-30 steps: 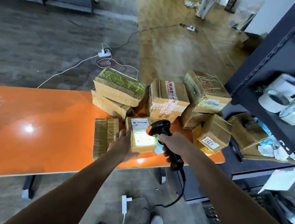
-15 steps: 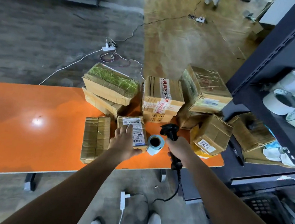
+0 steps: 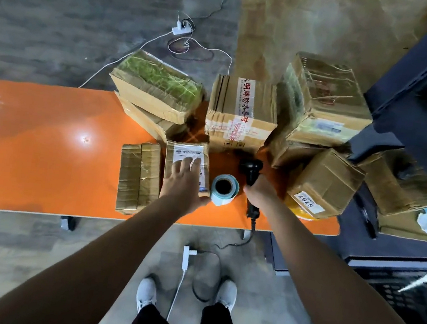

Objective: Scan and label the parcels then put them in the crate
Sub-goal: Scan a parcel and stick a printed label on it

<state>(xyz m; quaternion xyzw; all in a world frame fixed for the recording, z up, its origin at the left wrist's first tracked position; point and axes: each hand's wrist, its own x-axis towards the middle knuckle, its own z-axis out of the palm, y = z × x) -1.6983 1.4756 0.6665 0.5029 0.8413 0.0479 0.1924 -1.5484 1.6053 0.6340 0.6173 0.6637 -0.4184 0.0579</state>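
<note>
Small flat cardboard parcel, taped, white label up, lies on glossy orange table beside the cylindrical label roll; left hand presses it with straight fingers, right hand wraps the black plastic scanner by its handle.

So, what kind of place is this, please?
Probably a parcel dispatch room: taped parcels piled on an orange table, a scanner in the right hand, and a label roll.
</note>
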